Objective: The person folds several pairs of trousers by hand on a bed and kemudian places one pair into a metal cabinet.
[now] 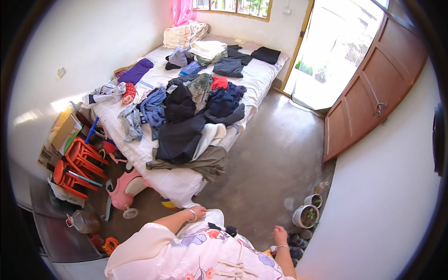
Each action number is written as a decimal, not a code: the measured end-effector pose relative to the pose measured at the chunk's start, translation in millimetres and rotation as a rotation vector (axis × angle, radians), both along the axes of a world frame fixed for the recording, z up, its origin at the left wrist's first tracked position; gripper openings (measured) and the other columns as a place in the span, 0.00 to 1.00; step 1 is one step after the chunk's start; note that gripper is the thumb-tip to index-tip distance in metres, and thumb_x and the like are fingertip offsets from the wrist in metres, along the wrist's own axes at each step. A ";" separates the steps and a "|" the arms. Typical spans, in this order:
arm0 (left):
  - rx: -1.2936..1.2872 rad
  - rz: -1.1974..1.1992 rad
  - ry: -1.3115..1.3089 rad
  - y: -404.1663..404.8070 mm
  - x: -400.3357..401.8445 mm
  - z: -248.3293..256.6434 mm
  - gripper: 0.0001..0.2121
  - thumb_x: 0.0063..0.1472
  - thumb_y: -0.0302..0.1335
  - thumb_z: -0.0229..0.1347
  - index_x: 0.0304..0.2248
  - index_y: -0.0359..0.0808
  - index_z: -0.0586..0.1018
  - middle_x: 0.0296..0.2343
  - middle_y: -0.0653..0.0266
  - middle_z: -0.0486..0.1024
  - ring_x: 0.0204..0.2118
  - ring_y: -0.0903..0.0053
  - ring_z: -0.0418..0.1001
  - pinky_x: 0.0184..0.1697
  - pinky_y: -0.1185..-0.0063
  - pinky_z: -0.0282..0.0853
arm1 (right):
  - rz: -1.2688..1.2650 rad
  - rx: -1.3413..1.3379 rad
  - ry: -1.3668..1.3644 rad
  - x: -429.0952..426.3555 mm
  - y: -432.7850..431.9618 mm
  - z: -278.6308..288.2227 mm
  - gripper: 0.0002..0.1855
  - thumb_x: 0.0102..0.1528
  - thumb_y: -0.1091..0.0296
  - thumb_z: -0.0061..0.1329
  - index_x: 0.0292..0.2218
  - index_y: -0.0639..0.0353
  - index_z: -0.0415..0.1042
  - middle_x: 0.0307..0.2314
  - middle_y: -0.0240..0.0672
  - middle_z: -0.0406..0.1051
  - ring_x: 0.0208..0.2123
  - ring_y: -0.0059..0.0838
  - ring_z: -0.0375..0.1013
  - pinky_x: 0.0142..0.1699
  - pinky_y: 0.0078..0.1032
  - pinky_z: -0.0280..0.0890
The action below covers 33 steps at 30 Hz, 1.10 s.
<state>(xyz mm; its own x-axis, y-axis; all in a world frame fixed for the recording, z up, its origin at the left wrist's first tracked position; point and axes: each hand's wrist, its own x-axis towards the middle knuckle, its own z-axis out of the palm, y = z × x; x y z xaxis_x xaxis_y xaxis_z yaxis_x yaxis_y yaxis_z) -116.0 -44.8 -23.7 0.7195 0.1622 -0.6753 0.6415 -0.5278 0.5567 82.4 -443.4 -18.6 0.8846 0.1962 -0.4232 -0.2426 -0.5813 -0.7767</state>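
My left hand [198,212], with a bracelet at the wrist, is low beside my white flowered garment [210,241]. It is close to the hanging corner of the white bed sheet [182,182]; I cannot tell whether it grips any cloth. Out to the right, my right hand [279,235] hangs above the floor with its fingers loosely curled and nothing visible in it. Before me stands a bed heaped with clothes. Dark trousers [180,140] lie over an olive garment [206,162] at the near end. Folded black clothes [266,55] and a white folded cloth [208,49] lie farther back.
Left of the bed are a pink ride-on toy [122,190], orange chairs [80,155] and a large plastic bottle [84,222]. Potted plants [305,216] and shoes [297,241] line the right wall. A brown wooden door [374,84] stands ajar beside the bright doorway.
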 end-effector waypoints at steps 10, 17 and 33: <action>0.205 -0.441 0.298 32.4 77.6 -91.8 0.14 0.48 0.32 0.42 0.32 0.37 0.76 0.32 0.56 0.72 0.39 0.64 0.68 0.41 0.73 0.63 | 0.456 -0.562 0.112 77.6 -55.5 -96.3 0.11 0.45 0.65 0.40 0.27 0.60 0.71 0.18 0.37 0.69 0.21 0.25 0.69 0.27 0.24 0.64; 0.203 -0.647 -0.061 59.2 305.9 -34.2 0.10 0.47 0.28 0.45 0.26 0.34 0.77 0.28 0.54 0.72 0.33 0.65 0.71 0.36 0.73 0.67 | 0.453 -0.518 0.016 203.5 -66.7 -72.7 0.11 0.45 0.66 0.40 0.28 0.61 0.71 0.19 0.36 0.69 0.21 0.24 0.69 0.27 0.24 0.64; 0.009 0.249 -0.059 111.2 559.8 -4.9 0.17 0.48 0.36 0.46 0.36 0.37 0.73 0.35 0.58 0.71 0.39 0.67 0.68 0.43 0.76 0.61 | 0.498 -0.295 0.286 567.9 82.2 -131.2 0.13 0.41 0.63 0.44 0.29 0.58 0.73 0.24 0.41 0.71 0.28 0.32 0.71 0.34 0.24 0.64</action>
